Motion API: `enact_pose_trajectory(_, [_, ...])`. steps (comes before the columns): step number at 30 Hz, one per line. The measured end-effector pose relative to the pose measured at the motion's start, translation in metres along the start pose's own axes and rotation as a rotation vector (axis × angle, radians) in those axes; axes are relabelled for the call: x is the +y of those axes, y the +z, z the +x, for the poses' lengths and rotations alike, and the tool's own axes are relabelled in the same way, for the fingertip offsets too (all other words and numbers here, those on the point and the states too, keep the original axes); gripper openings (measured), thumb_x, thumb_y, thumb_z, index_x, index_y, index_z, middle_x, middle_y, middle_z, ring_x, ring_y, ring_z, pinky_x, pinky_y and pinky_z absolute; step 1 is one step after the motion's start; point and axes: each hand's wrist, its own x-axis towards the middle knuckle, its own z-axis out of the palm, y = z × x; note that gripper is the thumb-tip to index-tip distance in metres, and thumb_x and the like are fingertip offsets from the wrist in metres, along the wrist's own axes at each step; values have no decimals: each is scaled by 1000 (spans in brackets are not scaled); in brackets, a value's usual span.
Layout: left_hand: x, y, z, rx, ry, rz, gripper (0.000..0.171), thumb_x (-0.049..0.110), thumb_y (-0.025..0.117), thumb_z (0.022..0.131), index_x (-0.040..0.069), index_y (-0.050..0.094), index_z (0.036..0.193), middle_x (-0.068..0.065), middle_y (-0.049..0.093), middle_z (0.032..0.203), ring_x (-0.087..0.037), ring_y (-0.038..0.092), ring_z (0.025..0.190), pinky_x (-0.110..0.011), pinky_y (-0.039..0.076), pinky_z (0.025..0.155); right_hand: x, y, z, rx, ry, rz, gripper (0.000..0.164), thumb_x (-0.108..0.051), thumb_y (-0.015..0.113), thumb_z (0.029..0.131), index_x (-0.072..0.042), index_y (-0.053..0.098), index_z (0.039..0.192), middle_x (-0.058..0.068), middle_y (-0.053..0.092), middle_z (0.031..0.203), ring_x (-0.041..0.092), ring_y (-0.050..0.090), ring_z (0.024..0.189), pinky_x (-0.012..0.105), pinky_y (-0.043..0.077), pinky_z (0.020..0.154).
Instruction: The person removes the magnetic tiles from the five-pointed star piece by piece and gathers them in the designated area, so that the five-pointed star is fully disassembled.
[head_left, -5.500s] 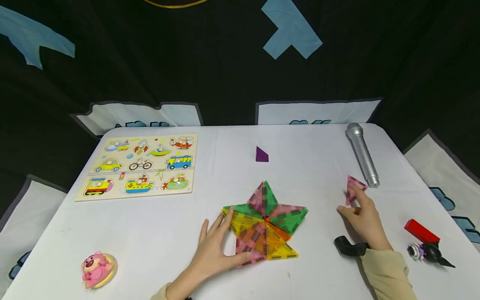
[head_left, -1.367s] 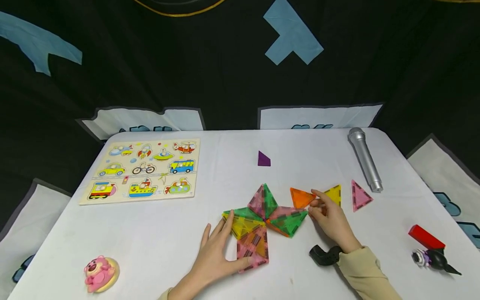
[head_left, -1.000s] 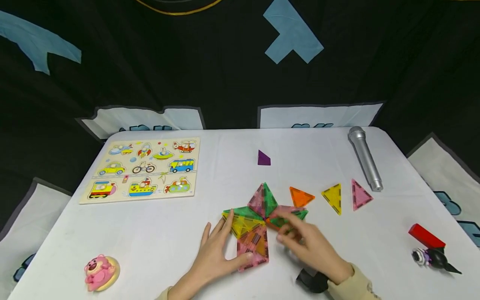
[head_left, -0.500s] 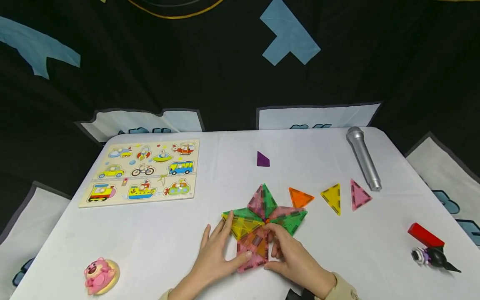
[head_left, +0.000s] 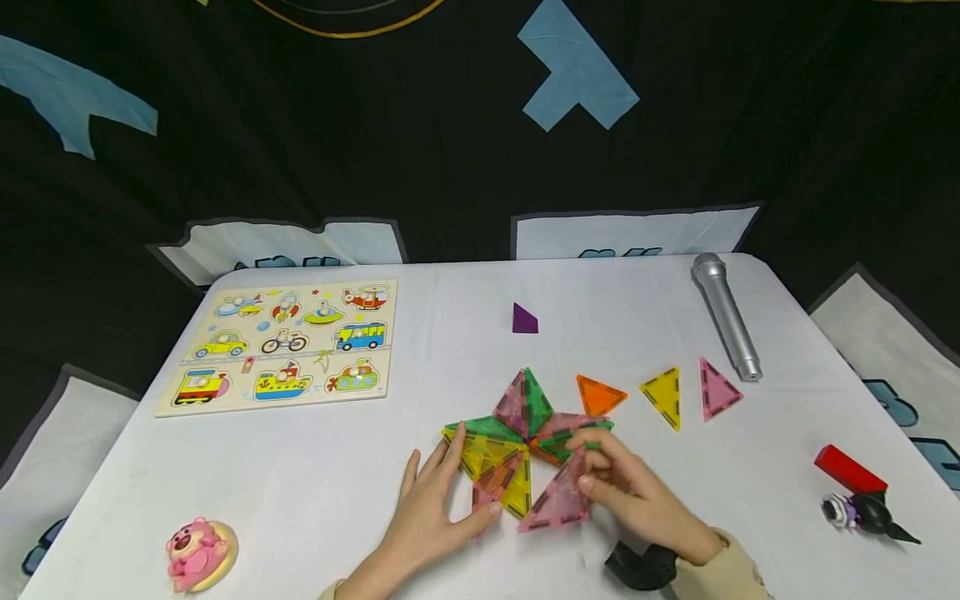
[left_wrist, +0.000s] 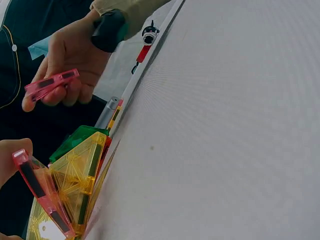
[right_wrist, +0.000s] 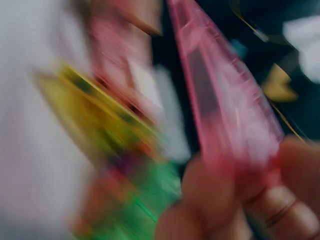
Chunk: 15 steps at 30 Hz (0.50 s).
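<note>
My right hand [head_left: 641, 500] pinches a pink translucent triangular magnetic tile [head_left: 557, 500] between thumb and fingers. The tile is tilted, just right of the star's lower point. In the right wrist view the pinched tile [right_wrist: 235, 100] is blurred. The star [head_left: 487, 454] is built of green, pink, yellow and orange triangular tiles. My left hand [head_left: 431, 512] lies at its left side, fingers spread. One fingertip touches the left point, and the thumb is by a pink tile [head_left: 491, 483] at the lower point. A yellow tile [head_left: 519, 496] shows beside that one.
Loose orange [head_left: 600, 395], yellow [head_left: 664, 397] and pink [head_left: 717, 390] triangle tiles lie right of the star. A purple piece [head_left: 525, 318] sits behind it. Around are a grey microphone [head_left: 727, 317], red block [head_left: 850, 469], small black figure [head_left: 866, 511], picture puzzle board [head_left: 281, 346] and pink bear [head_left: 198, 554].
Earlier, the right hand set down pink, then orange and yellow tiles at the right. Just now it pulled a pink tile rightward off the star's lower point. The left hand has stayed put.
</note>
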Motion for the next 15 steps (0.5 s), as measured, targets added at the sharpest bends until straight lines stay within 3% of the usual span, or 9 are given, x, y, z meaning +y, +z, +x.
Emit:
enact_pose_trajectory(3, [0,-1,-1,-1,-10,5,92,56,61,76,11,20,145,-12,41,136,-32,31,127,-54,1,103,-11,-34,-12,168,128,-147,34,8,40,92,6,38,126,8,39,69,20,38,56,30,34,47])
enact_pose_trajectory(6, [0,-1,-2,-2,-18,9,92,56,61,76,11,21,145,-12,41,136,-31,31,127,-54,1,103,-19,-68,-29,305,427,-458,37,-6,40,95,-2,42,132,15,49,82,21,43,64,29,34,49])
enact_pose_trajectory(8, [1,-2,-2,-9,-26,7,92,57,61,75,11,21,145,-13,41,136,-32,31,127,-54,1,103,-20,-86,-41,314,653,-601,40,-14,38,96,-7,41,135,16,49,82,22,44,65,29,35,51])
enact_pose_trajectory(11, [1,-2,-2,-23,-40,-4,93,57,61,75,11,20,145,-14,40,137,-32,30,128,-53,0,103,-17,-105,-55,265,873,-697,45,-18,35,96,-3,34,138,17,48,83,23,43,67,31,33,53])
enact_pose_trajectory(13, [2,-1,-1,-27,-42,-8,93,57,61,75,12,19,145,-14,39,137,-32,29,128,-53,0,103,-14,-112,-59,248,944,-738,48,-21,37,95,1,33,137,14,43,75,23,42,63,32,37,52])
enact_pose_trajectory(15, [2,-1,0,-25,-36,-7,93,57,61,75,12,19,145,-14,39,137,-32,30,128,-54,0,103,-14,-112,-59,266,974,-818,50,-25,40,94,5,34,134,22,47,82,30,45,70,39,43,57])
